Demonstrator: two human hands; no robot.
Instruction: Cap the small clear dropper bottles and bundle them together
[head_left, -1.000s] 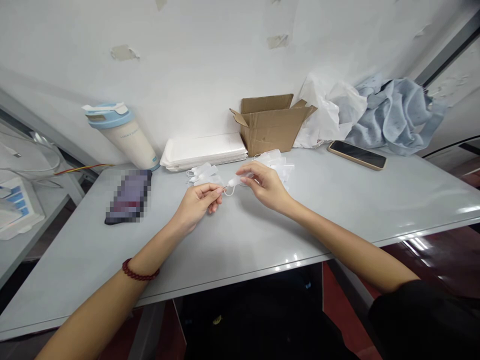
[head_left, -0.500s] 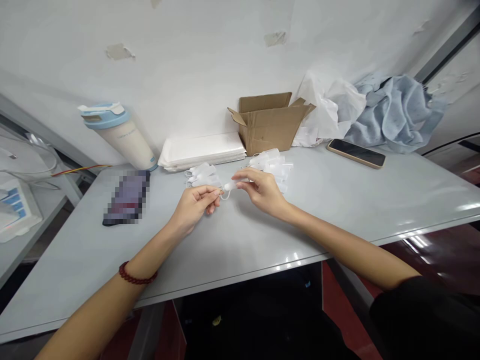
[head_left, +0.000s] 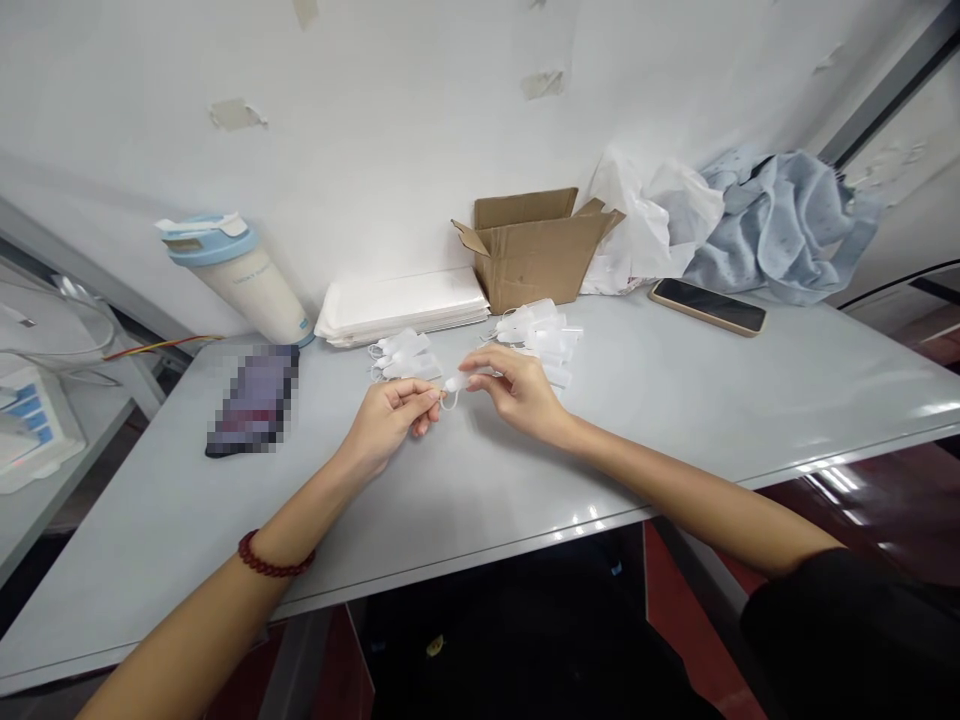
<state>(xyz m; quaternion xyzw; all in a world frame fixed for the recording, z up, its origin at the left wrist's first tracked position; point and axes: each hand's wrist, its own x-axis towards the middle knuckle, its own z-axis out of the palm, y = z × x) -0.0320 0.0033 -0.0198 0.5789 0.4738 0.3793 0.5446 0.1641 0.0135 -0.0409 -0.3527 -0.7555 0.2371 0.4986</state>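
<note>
Pinching a small white tube over the tabletop: right hand. Left hand: thumb and forefinger pressed together by its tip, perhaps on something too small to resolve. Similar tubes lie in two piles beyond.

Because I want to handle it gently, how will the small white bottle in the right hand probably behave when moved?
The bottle is probably light, looking small beside the right hand pinching it. Its thin, curved strap seems likely to flex.
</note>
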